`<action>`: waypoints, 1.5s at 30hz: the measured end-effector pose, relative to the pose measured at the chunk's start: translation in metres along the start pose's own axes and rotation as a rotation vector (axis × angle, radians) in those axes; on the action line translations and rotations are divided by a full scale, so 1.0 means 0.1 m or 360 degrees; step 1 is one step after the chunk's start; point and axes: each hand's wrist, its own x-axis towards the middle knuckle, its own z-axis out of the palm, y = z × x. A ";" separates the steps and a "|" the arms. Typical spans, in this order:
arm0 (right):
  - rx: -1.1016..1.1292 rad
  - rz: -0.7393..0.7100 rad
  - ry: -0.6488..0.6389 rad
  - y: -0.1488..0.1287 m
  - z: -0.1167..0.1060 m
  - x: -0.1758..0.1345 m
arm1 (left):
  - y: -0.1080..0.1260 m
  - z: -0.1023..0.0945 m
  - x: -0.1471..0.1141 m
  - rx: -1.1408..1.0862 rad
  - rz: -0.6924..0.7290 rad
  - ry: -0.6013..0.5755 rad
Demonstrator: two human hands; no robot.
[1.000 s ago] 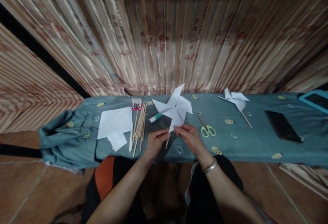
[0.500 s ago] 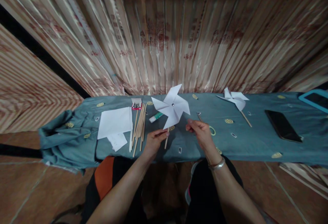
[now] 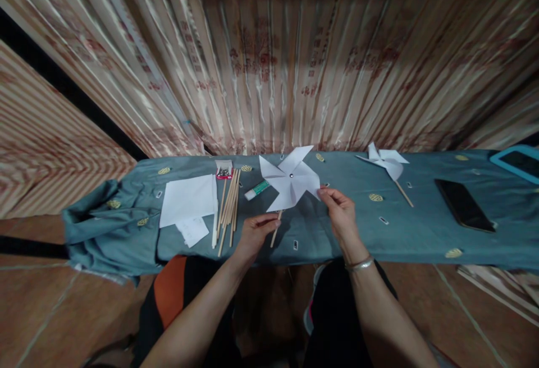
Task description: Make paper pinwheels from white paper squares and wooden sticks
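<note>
A white paper pinwheel (image 3: pixel 290 180) with a round silver pin at its centre is held up over the cloth. My left hand (image 3: pixel 255 235) pinches its wooden stick (image 3: pixel 275 230) just under the blades. At the tip of the right-hand blade, the thumb and finger of my right hand (image 3: pixel 340 211) are closed on the paper. Behind the pinwheel, to the left, lies a green and white tube (image 3: pixel 256 190), partly covered by a blade. A second white pinwheel (image 3: pixel 385 161) rests on the cloth further right, its stick pointing towards me.
Wooden sticks (image 3: pixel 229 205) lie beside a stack of white paper (image 3: pixel 188 199) and a smaller paper slip (image 3: pixel 192 231). Behind them stands an open box of pins (image 3: pixel 224 170). A dark phone (image 3: pixel 464 205) and a blue-framed object (image 3: pixel 516 161) lie right. Curtains hang behind the blue-green cloth (image 3: pixel 412 239).
My right hand has come in and taken hold of a blade tip. The pinwheel has shifted slightly right and turned a little, with its stick tilted more.
</note>
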 end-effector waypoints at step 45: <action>0.0262 0.0496 -0.0644 -0.05 0.27 -0.37 | -0.01 0.04 0.01 0.0026 0.0046 0.0058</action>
